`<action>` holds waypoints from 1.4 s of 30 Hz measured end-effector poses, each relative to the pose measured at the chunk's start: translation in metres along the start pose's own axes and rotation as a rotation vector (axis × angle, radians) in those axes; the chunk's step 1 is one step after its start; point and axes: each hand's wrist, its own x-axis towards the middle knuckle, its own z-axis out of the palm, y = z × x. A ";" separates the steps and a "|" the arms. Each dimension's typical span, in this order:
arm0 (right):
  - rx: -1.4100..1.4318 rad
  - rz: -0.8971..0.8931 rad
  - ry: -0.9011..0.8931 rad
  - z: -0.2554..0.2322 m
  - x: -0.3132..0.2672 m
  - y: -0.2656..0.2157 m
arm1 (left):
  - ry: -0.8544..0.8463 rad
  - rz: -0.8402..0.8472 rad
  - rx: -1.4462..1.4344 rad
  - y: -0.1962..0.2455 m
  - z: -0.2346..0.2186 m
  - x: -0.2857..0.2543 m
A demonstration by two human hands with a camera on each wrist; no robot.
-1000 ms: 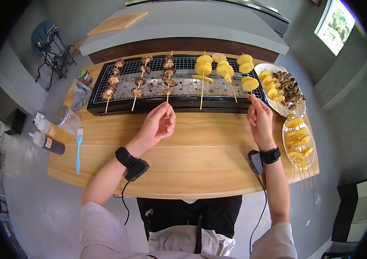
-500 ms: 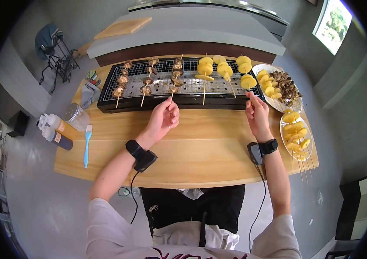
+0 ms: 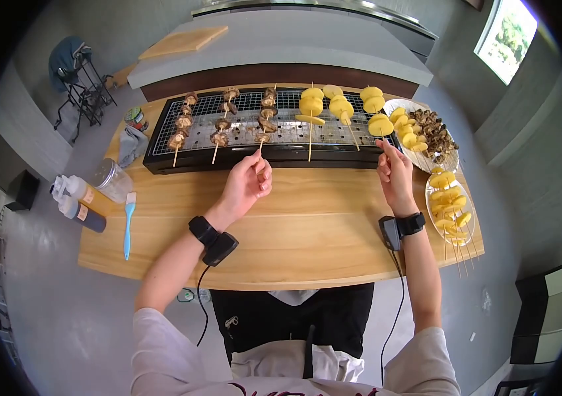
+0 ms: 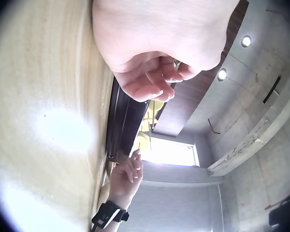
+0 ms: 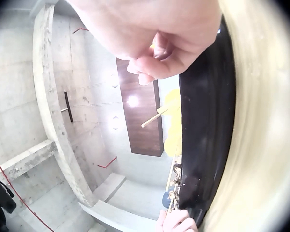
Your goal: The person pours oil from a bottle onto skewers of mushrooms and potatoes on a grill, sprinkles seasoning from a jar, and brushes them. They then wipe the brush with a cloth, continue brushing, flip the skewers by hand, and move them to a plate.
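Several skewers lie across a long black grill (image 3: pixel 192 162) with a wire rack. My left hand (image 3: pixel 245 188) pinches the stick end of a mushroom skewer (image 3: pixel 268 113), the rightmost of three, at the grill's front edge. Farther right, the thumb and fingers of my right hand (image 3: pixel 394 181) pinch the stick of the rightmost skewer of yellow slices (image 3: pixel 380 125), which look like potato. Between the hands rest two more yellow-slice skewers (image 3: pixel 311 105). In the left wrist view, curled fingers (image 4: pixel 147 92) hide most of the grip.
A white plate (image 3: pixel 420 103) with mushrooms and yellow slices stands right of the grill, and a smaller plate (image 3: pixel 430 212) of skewers before it. At left are squeeze bottles (image 3: pixel 83 212), a glass jar (image 3: pixel 114 181), a blue brush (image 3: pixel 128 228) and a grey cloth (image 3: pixel 133 145).
The head view has shifted slightly. Both hands keep hold of the same two sticks, and the skewers lie much as before.
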 end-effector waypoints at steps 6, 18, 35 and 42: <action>-0.055 0.043 -0.028 0.007 -0.004 0.003 | -0.022 0.002 -0.005 -0.002 -0.005 0.002; 0.093 0.057 -0.078 0.001 -0.002 0.003 | -0.022 -0.006 0.006 -0.001 -0.003 0.001; -0.016 -0.052 -0.024 0.000 0.000 -0.003 | -0.049 -0.001 -0.001 -0.002 -0.003 0.001; -0.042 0.019 0.053 0.001 0.002 0.004 | -0.035 0.020 -0.017 -0.002 -0.003 0.001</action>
